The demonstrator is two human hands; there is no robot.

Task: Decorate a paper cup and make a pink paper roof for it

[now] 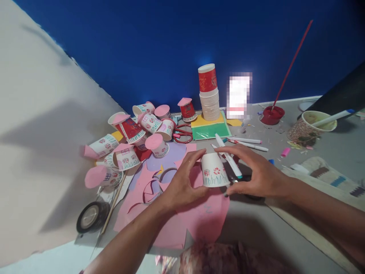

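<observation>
Both hands share one cup (214, 170), a white paper one turned narrow end up, with red flowers and green grass drawn on its side; the left hand (182, 182) has its grip parted to the cup's height, fingertips by the narrow end and thumb low by the rim; the right hand (258, 176) mirrors it from the other side, its grip just as wide and around the same cup; a white marker (228, 158) slants just beside the cup, under the right hand's reach, and whether those fingers touch it I cannot tell. The step in hand looks like steadying or turning the drawn-on cup, its narrow end bare; the next move calls for light, even pressure, since thin paper would likely dent, and one grip would have to let go before reaching elsewhere. Below the grip lies a pink sheet (208, 219) on the grey desk (251, 224); left of it a purple sheet (178, 151) shows, and beyond that a cluster of cups with pink tops (155, 141); ahead of the grip are red scissors (187, 133) and a tall cup stack (210, 104); well to its right, a striped cloth (327, 175).
</observation>
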